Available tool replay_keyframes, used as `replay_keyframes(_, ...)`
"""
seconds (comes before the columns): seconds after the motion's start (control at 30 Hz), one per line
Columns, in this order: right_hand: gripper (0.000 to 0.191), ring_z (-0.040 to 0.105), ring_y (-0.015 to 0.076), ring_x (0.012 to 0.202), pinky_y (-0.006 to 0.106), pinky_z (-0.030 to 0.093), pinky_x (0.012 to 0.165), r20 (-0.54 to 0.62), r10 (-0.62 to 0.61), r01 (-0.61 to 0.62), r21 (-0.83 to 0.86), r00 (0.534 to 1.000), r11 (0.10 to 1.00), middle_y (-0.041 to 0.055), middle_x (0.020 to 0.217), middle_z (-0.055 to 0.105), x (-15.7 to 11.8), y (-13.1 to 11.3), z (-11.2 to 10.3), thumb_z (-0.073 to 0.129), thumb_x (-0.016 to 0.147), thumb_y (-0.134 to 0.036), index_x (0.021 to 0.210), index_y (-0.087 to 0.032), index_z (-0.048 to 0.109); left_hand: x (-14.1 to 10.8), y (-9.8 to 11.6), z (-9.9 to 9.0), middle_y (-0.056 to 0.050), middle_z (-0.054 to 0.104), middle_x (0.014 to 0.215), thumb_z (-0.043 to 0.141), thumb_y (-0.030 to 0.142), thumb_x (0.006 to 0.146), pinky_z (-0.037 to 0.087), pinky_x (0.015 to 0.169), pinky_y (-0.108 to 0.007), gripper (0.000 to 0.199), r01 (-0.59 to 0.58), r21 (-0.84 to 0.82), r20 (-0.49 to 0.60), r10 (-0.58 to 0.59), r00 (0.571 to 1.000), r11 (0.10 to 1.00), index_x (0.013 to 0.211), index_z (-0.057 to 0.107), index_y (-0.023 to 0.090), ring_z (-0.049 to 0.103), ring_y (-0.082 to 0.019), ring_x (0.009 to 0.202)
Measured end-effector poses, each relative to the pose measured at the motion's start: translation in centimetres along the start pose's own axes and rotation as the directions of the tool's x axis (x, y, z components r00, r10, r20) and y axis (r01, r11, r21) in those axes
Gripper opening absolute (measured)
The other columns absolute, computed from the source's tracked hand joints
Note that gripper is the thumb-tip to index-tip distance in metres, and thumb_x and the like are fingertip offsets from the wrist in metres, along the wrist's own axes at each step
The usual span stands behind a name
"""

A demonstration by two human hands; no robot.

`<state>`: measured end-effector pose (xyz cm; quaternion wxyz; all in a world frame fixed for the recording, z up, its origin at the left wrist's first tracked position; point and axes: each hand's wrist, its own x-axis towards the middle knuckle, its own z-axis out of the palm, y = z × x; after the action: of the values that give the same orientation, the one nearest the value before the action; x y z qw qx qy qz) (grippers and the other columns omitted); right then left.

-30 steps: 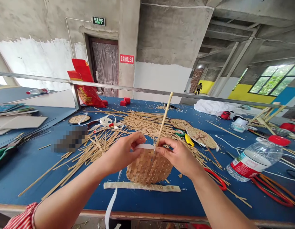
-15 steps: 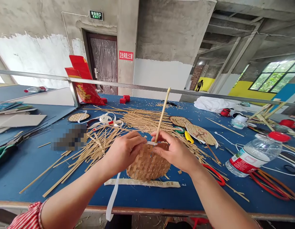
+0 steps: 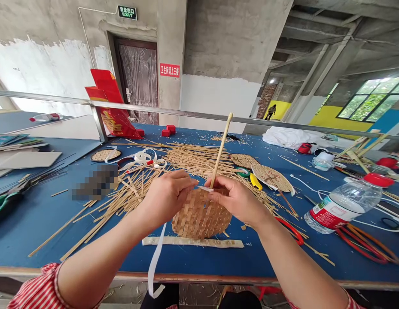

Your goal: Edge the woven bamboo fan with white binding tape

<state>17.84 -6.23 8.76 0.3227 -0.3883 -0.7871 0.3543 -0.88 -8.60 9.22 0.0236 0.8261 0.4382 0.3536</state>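
A woven bamboo-strip fan [image 3: 201, 216] stands upside down in front of me, its pale stick handle [image 3: 221, 150] pointing up and tilted slightly right. My right hand [image 3: 233, 197] is closed around the fan at the base of the handle, thumb on the near face. My left hand [image 3: 172, 193] pinches a white ribbon [image 3: 157, 262] at the fan's upper left edge. One end of the ribbon hangs down over the table's front edge; a short stretch runs across to the handle's base. A pale flat strip [image 3: 193, 242] lies below the fan.
Loose bamboo strips [image 3: 199, 161] cover the middle of the blue table [image 3: 99, 231]. A water bottle [image 3: 347, 206], red rings [image 3: 363, 244] and finished-looking fan panels [image 3: 273, 177] lie to the right. On the left are green-handled cutters [image 3: 9, 201]; a metal rail [image 3: 193, 114] crosses behind.
My left hand has shifted slightly up, its fingers drawn a little away from the fan's edge with the ribbon. The right hand keeps its hold; the view has tilted slightly.
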Motion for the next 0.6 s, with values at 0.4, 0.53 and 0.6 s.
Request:
replay_keyframes(0.4,0.015,0.056,0.0135,0.078,0.025,0.043,0.069,-0.023,-0.002,0.003,0.034,1.0,0.999,0.0001,0.086,0.059,0.2,1.0,-0.2,0.054,0.073,-0.023,0.087,-0.02,0.051,1.7,1.0,-0.1,0.001,0.058,0.075,0.036,0.012,0.075,0.037,0.055,-0.021,0.021,0.152,-0.205,0.18,-0.116,0.977,0.967,0.087,0.051,0.019,0.049,-0.01,0.062)
replay_keyframes(0.53,0.016,0.056,0.0136,0.08,0.025,0.043,0.07,-0.049,-0.01,0.012,0.04,0.999,0.999,0.0009,0.088,0.059,0.1,1.1,-0.1,0.054,0.073,-0.021,0.089,-0.02,0.05,1.8,0.7,0.4,0.0,0.059,0.08,0.036,0.013,0.074,0.036,0.052,-0.019,0.022,0.247,-0.435,0.271,-0.136,0.953,0.866,0.091,0.048,0.018,0.048,-0.008,0.06)
replay_keyframes(0.6,0.015,0.055,0.0136,0.08,0.025,0.043,0.07,-0.059,-0.012,0.014,0.036,0.998,0.999,0.0004,0.086,0.059,0.0,1.1,-0.1,0.053,0.074,-0.02,0.089,-0.021,0.05,1.8,0.6,0.4,0.0,0.058,0.079,0.037,0.014,0.075,0.036,0.052,-0.019,0.022,0.279,-0.511,0.325,-0.119,0.938,0.813,0.093,0.048,0.017,0.047,-0.008,0.06)
